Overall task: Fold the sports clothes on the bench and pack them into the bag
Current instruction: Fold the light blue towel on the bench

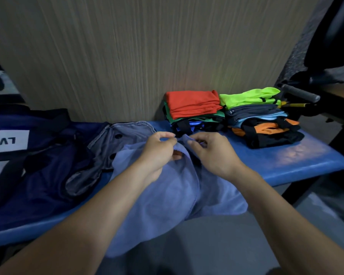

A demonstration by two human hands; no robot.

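A light blue garment (173, 197) lies spread over the front edge of the blue bench (298, 157) and hangs down toward the floor. My left hand (157, 149) pinches its upper edge, and my right hand (211, 149) pinches the same edge just to the right. The dark navy bag (34, 155) with a white label sits on the bench at the left, its grey-lined flap (115, 139) lying open. At the back right stand two stacks of folded clothes, one topped by an orange-red shirt (193, 103), the other by a neon green shirt (248, 97).
A wood-grain wall panel (147, 52) rises directly behind the bench. Dark gym equipment with a grey padded handle (300, 92) stands at the right. Grey floor (216, 245) shows below the bench's front edge.
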